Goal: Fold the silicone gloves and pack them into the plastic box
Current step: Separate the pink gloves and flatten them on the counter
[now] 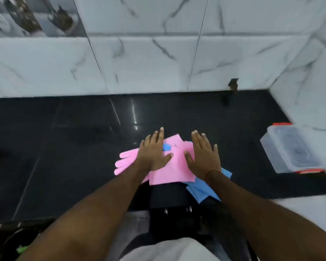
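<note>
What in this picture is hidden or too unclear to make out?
- Pink gloves: the left hand and right hand cover the middle; how many there are is unclear.
- Blue glove: mostly under the pink ones and the right forearm.
- Plastic box: blurred, its contents unclear.
- Dark thing by the wall: too small.

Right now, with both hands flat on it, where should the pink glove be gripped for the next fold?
Probably at the pink glove's finger end, from the left: those fingers poke out free beside the left hand, while the right hand pins the cuff half.
</note>
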